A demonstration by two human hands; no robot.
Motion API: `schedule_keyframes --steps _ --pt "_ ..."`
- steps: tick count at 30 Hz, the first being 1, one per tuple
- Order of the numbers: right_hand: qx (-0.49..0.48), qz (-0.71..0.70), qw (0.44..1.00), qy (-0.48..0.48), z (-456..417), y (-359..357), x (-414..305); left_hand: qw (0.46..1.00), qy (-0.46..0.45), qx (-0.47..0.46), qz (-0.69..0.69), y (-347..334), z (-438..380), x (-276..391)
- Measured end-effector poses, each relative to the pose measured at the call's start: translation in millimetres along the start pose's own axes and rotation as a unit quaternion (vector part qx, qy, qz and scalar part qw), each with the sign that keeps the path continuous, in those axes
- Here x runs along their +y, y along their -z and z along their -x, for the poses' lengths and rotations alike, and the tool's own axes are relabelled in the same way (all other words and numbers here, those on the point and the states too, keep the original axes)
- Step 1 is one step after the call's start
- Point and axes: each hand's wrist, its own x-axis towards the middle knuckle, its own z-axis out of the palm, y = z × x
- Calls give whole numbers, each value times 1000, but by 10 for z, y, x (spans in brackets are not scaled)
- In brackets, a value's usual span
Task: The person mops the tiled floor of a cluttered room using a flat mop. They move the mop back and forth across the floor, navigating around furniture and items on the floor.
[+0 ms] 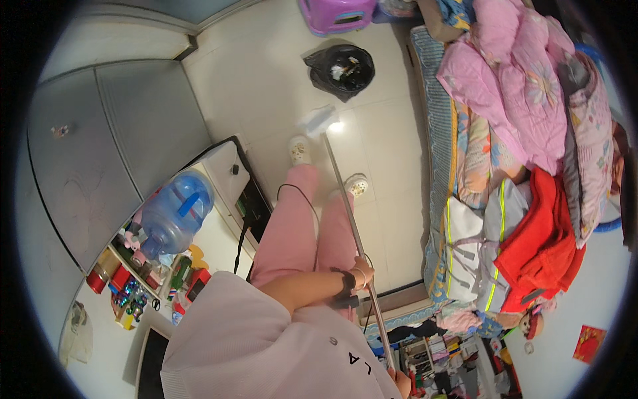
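My left hand (pixel 363 274), with a dark band at the wrist, grips the metal pole of a mop (pixel 343 192) partway along its length. Lower in the view, by the edge of my shirt, my right hand (pixel 400 383) is closed around the pole's upper end. The pole slants down past my right leg to the floor. At its far end a pale, flat mop head (pixel 319 120) rests on the light tiles, blurred, beside a bright reflection. My white clogs (pixel 299 150) stand just behind the mop head.
Ahead on the tiles (pixel 259 85) sits a bin lined with a black bag (pixel 344 70), and beyond it a purple plastic stool (pixel 336 15). A bed (pixel 434 149) heaped with pink bedding (pixel 513 90) runs along the right. At left, a water jug (pixel 177 212) lies on a white desk (pixel 219 259).
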Motion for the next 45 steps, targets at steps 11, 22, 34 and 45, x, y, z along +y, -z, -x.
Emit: schedule_keyframes --steps 11,22,34,45 --pt "48 -18 995 -81 250 -628 474 993 -94 -67 -31 -139 -409 470" --pt "85 -142 985 -40 -538 -127 -98 786 33 68 614 1407 -16 139" --pt "137 -97 979 117 -918 406 -394 654 31 170 736 1811 334 -280" --pt "169 0 957 234 -1248 877 -1227 562 8 325 760 2024 1173 -1156"
